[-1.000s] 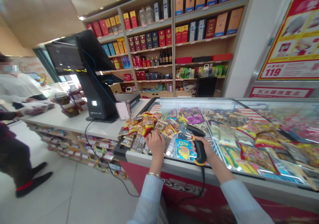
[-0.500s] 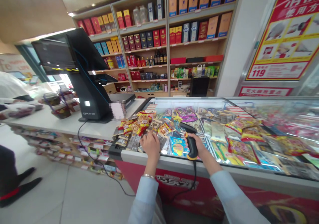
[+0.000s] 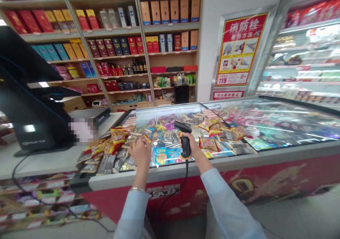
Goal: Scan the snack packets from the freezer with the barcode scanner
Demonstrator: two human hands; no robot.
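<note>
My right hand [image 3: 191, 145] grips the handle of a black and yellow barcode scanner [image 3: 185, 147]. The scanner's head points up and left over the glass-topped chest freezer [image 3: 170, 175], and its cord hangs down the front. To its left, my left hand [image 3: 140, 152] has its fingers curled over a heap of snack packets; whatever they may be holding is hidden. Red and yellow snack packets [image 3: 117, 136] lie left of that hand, with clear and dark ones below. A blue packet [image 3: 161, 156] lies between my two hands.
A black checkout terminal [image 3: 39, 100] stands on the white counter [image 3: 10, 166] at the left, its cable hanging down in front. More red and yellow packets [image 3: 208, 144] lie to the right of the scanner. Behind are shelves [image 3: 114, 56] of boxed goods and bottles.
The view has turned right, bringing cold-case shelves into sight. My left hand has shifted right across the packets. The scanner stays in my right hand.
</note>
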